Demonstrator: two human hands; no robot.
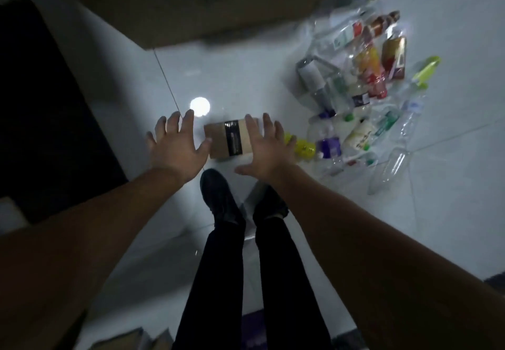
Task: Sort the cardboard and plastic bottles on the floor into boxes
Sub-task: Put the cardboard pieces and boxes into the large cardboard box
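A small brown cardboard box (232,139) with a black tape strip lies on the white tiled floor in front of my feet. My left hand (177,147) hovers at its left side, fingers spread, holding nothing. My right hand (266,148) is spread over the box's right end, covering part of it; contact is unclear. A heap of plastic bottles (363,98) lies on the floor to the right, clear ones and ones with coloured labels. A large open cardboard box (207,5) stands at the top of the view.
My two legs and dark shoes (218,199) stand just below the small box. A dark container (41,103) fills the left side. More cardboard pieces (131,340) lie at the bottom edge. A bright light spot (200,107) reflects on the tiles.
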